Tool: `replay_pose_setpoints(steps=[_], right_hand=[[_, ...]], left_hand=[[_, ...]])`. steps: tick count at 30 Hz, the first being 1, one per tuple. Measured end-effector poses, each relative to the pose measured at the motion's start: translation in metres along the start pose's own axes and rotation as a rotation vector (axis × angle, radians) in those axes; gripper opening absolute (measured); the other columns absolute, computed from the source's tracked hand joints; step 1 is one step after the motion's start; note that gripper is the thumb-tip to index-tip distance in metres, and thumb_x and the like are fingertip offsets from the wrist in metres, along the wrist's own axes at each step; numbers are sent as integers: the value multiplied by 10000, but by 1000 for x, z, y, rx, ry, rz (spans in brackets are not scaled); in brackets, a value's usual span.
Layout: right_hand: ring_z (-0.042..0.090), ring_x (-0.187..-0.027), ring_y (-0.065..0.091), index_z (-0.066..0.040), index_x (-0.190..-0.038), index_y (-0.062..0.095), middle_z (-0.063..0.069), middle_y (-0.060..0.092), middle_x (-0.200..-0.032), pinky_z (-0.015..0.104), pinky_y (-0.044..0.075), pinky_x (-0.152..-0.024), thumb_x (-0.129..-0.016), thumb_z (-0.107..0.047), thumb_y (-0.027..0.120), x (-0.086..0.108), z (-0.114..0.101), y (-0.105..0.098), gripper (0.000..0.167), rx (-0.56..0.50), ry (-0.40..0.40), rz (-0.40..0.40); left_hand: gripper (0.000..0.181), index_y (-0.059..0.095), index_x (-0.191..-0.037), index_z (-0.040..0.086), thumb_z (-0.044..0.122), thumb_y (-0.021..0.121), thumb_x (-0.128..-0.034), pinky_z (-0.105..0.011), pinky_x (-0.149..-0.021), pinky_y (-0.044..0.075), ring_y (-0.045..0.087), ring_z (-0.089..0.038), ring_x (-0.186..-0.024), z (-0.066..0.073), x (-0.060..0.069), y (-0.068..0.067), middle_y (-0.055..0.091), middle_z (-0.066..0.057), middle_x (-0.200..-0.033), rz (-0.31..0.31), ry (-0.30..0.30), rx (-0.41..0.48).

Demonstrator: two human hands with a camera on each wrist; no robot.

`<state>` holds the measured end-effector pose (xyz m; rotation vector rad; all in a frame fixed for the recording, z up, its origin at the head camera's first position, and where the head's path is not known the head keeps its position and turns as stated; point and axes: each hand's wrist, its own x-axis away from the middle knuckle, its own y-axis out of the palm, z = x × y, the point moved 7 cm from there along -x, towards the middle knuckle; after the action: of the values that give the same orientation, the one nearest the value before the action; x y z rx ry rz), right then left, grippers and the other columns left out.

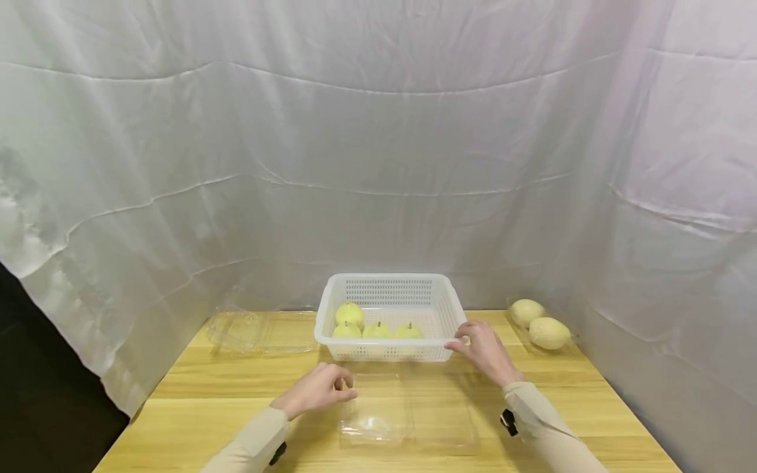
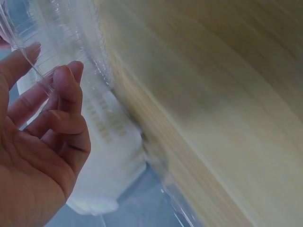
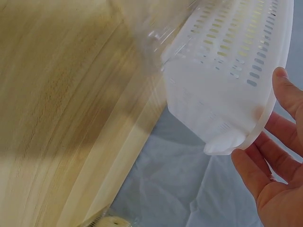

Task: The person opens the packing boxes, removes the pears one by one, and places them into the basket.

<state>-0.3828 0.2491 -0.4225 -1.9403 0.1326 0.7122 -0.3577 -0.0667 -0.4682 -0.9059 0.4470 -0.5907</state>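
Note:
My right hand (image 1: 485,351) holds the front right corner of the white perforated basket (image 1: 387,278); in the right wrist view its thumb and fingers (image 3: 277,177) lie around the rim (image 3: 271,106). Several yellow-green round fruits (image 1: 349,314) sit at the basket's left and front. Just left of a clear, opened plastic container (image 1: 371,427) is my left hand (image 1: 318,390), fingers loosely bent, thumb and index apart. The left wrist view shows clear plastic (image 2: 59,28) by the fingertips of that hand (image 2: 42,137); whether they touch it cannot be told.
Another clear plastic container (image 1: 236,330) lies at the table's back left. Two pale yellow fruits (image 1: 549,333), seemingly in clear wrapping, are at the back right. Grey-white cloth (image 1: 378,144) hangs behind the wooden table (image 1: 207,394) and along its sides.

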Motion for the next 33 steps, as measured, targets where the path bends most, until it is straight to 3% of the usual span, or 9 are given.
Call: replay_pose_setpoints(steps=[5, 8, 12, 15, 22, 27, 33], right_hand=[[328, -933, 634, -62, -816, 748, 107, 719, -948, 505, 521, -856, -759, -307, 819, 0, 0, 0, 261, 1, 4, 0], [332, -940, 635, -63, -818, 749, 111, 720, -959, 507, 521, -857, -759, -318, 817, -1, 1, -1, 270, 3, 10, -2], [335, -952, 634, -69, -822, 751, 116, 722, -974, 507, 520, -867, -760, -328, 814, -1, 2, 1, 274, 3, 17, -7], [338, -958, 632, -73, -818, 750, 118, 721, -975, 509, 519, -874, -755, -325, 818, -1, 3, 1, 268, -3, 15, -5], [329, -939, 635, -76, -808, 748, 110, 723, -953, 503, 522, -867, -747, -319, 822, 0, 2, 1, 262, -5, -2, 12], [327, -923, 634, -74, -803, 746, 112, 721, -950, 496, 525, -844, -746, -321, 821, -1, 3, 2, 265, 1, 1, 11], [333, -929, 632, -65, -802, 746, 119, 721, -948, 502, 523, -850, -746, -308, 826, 0, 2, 1, 262, -9, -3, 10]], left_hand=[[67, 705, -873, 152, 214, 702, -896, -205, -511, 439, 492, 3, -549, -14, 7, -10, 629, 90, -696, 6, -38, -7], [51, 694, -858, 146, 181, 704, -893, -205, -462, 432, 520, -27, -491, -23, 12, -15, 631, 30, -629, 8, -61, 6], [45, 688, -866, 92, 126, 697, -893, -231, -395, 428, 583, -237, -404, -32, 19, -23, 638, -83, -577, -8, -80, 72], [53, 680, -875, 38, 87, 685, -895, -217, -377, 411, 606, -339, -431, -38, 25, -30, 626, -97, -559, -24, -85, 97], [59, 632, -870, -31, 14, 633, -908, -188, -351, 369, 577, -202, -383, -55, 43, -53, 589, -75, -517, -61, -117, 97], [28, 608, -890, -36, -55, 617, -871, -235, -377, 423, 560, -145, -399, -69, 60, -72, 604, -142, -578, -64, -209, 99], [172, 581, -857, -5, -144, 556, -759, -233, -402, 422, 471, -84, -396, -88, 81, -92, 516, -35, -491, -32, -321, 61]])
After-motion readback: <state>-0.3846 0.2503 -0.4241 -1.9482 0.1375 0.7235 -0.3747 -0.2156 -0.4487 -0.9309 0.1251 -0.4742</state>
